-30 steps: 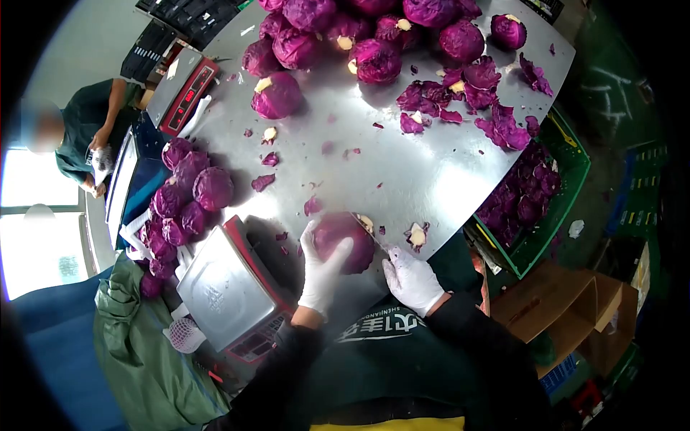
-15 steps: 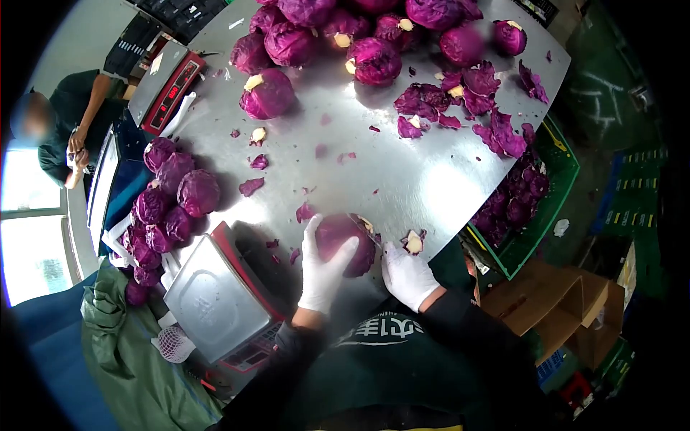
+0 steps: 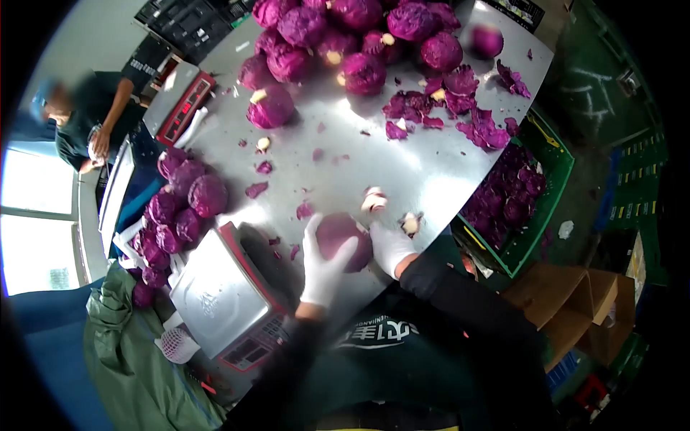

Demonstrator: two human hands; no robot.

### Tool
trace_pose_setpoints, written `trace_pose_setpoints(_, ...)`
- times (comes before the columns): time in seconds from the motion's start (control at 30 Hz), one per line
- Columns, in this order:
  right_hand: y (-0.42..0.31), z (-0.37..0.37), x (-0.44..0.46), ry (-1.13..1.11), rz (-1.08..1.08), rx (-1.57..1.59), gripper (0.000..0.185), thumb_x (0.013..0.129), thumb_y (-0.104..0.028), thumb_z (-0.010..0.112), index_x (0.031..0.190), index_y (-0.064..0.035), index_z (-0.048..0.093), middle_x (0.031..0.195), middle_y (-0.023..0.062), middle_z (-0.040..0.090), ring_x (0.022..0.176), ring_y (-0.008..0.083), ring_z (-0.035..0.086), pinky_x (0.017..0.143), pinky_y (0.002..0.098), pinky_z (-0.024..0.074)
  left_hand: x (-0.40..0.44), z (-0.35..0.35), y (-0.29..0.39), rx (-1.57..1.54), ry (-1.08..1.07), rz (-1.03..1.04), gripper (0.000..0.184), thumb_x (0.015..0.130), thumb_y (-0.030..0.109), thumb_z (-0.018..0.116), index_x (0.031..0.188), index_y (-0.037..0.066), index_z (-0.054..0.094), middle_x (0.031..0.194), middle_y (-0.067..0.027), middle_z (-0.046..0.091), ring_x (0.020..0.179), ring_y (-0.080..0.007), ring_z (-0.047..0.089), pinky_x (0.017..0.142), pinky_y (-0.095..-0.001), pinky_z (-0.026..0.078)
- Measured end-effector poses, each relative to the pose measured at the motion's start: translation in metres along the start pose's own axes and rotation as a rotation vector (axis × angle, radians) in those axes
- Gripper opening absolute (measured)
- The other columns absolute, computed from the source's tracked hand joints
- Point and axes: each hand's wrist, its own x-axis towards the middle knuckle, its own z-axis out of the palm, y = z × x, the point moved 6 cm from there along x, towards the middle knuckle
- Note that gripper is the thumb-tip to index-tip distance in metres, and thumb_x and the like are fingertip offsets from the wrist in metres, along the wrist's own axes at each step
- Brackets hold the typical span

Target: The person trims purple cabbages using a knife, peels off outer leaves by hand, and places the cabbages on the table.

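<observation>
My left hand [image 3: 322, 266], in a white glove, grips a red cabbage [image 3: 343, 241] from its left side, thumb across the top. Close against the cabbage's right side is my gloved right hand [image 3: 392, 248], its fingers closed; what they hold, if anything, is hidden. Just beyond the cabbage is a pale cut stem piece [image 3: 374, 200], slightly blurred. Another stem piece with purple leaf [image 3: 411, 224] lies to the right of my right hand. Small purple leaf scraps [image 3: 305, 210] are scattered on the metal table [image 3: 424, 169].
Red cabbages [image 3: 302, 29] are heaped at the far side, more [image 3: 188, 194] at the left. Loose leaves [image 3: 481, 129] lie right. A scale [image 3: 223, 287] stands near my left arm, another scale [image 3: 172, 100] farther off. A green crate [image 3: 564, 179] holds cabbage leaves. A person [image 3: 93, 122] stands far left.
My right hand has moved left, up against the cabbage. A pale stem piece now shows apart from the cabbage, just beyond it. The view has shifted slightly.
</observation>
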Motion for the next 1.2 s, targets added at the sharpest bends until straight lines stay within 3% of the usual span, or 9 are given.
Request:
trace_pose_setpoints(0.13,-0.009,0.011,-0.009,-0.229,0.099,0.271,0.024,0.098,-0.017,0.048,0.116,-0.0018,0.053,0.085,0.02,0.069,0.068,0.0306,0.069,0.059,0.0403,0.0536,-0.012,-0.025,-0.011,-0.238,0.002,-0.05,0.069,0.086,0.01,0.07,0.145,0.005,0.036,0.141,-0.0132,0.045,0.131,-0.0234,0.043,0.11,-0.0373,0.035)
trace_pose_setpoints(0.23,-0.001,0.034,-0.026,-0.382,0.297,1.111,0.04,0.101,-0.026,0.046,0.134,-0.0036,0.044,0.098,0.014,0.072,0.077,0.0216,0.07,0.054,0.0305,0.0508,-0.034,-0.044,-0.014,-0.466,-0.062,-0.234,0.068,0.089,0.006,0.067,0.148,0.004,0.032,0.145,-0.0114,0.042,0.127,-0.0208,0.047,0.107,-0.0348,0.04)
trace_pose_setpoints(0.4,0.077,-0.018,0.007,0.135,0.223,1.269,0.026,0.101,-0.026,0.053,0.122,-0.0114,0.053,0.094,0.0042,0.07,0.077,0.0097,0.067,0.051,0.0206,0.0441,-0.049,-0.03,-0.015,-0.389,0.025,-0.228,0.085,0.081,0.004,0.077,0.145,0.005,0.02,0.134,-0.0112,0.045,0.121,-0.0202,0.05,0.105,-0.0357,0.041)
trace_pose_setpoints(0.5,0.093,-0.065,0.0,0.365,0.319,0.939,0.025,0.102,-0.031,0.053,0.118,-0.0118,0.057,0.084,0.0006,0.065,0.066,0.0058,0.058,0.051,0.0202,0.0425,-0.043,-0.014,-0.013,-0.496,0.053,-0.147,0.092,0.076,0.01,0.083,0.145,0.006,0.023,0.133,-0.0117,0.042,0.123,-0.0213,0.047,0.105,-0.035,0.041)
trace_pose_setpoints(0.6,0.023,-0.061,-0.025,0.057,0.183,1.029,0.037,0.103,-0.038,0.051,0.127,-0.0107,0.061,0.081,-0.0008,0.063,0.063,0.0048,0.054,0.061,0.0217,0.0473,-0.024,0.013,0.002,-0.365,0.107,-0.041,0.097,0.072,0.009,0.085,0.145,0.002,0.02,0.136,-0.0133,0.038,0.127,-0.0224,0.042,0.108,-0.0364,0.038)
trace_pose_setpoints(0.7,0.018,-0.027,-0.029,0.486,-0.147,0.457,0.044,0.102,-0.037,0.049,0.134,-0.0079,0.057,0.103,0.0159,0.071,0.093,0.0262,0.069,0.083,0.0316,0.0526,-0.012,0.027,0.014,-0.295,0.023,0.136,0.106,0.067,0.015,0.089,0.147,0.003,0.021,0.139,-0.016,0.034,0.127,-0.0257,0.041,0.109,-0.0384,0.036)
trace_pose_setpoints(0.83,0.011,-0.049,-0.03,0.291,-0.082,0.423,0.039,0.102,-0.031,0.048,0.136,-0.0143,0.057,0.113,0.021,0.067,0.108,0.0358,0.064,0.091,0.0364,0.0506,-0.001,0.003,0.036,0.558,-0.087,0.423,0.104,0.06,0.022,0.093,0.14,0.001,0.031,0.136,-0.0201,0.037,0.124,-0.0321,0.043,0.11,-0.0408,0.035)
trace_pose_setpoints(0.9,0.002,-0.057,-0.027,0.244,-0.076,0.345,0.038,0.102,-0.029,0.048,0.136,-0.0169,0.058,0.112,0.022,0.066,0.107,0.0362,0.064,0.092,0.0377,0.0504,0.006,0.009,0.029,0.176,-0.156,0.3,0.103,0.059,0.022,0.094,0.137,0.0,0.029,0.137,-0.0202,0.037,0.127,-0.0305,0.042,0.109,-0.0408,0.036)
trace_pose_setpoints(1.2,-0.007,-0.063,-0.047,0.317,-0.109,0.107,0.059,0.096,-0.026,0.054,0.151,-0.0193,0.036,0.084,0.0088,0.069,0.062,0.032,0.063,0.055,0.0411,0.0509,0.012,0.021,0.022,0.307,-0.191,0.247,0.109,0.059,0.025,0.093,0.147,0.01,0.032,0.135,-0.0165,0.033,0.125,-0.0316,0.041,0.11,-0.0425,0.037)
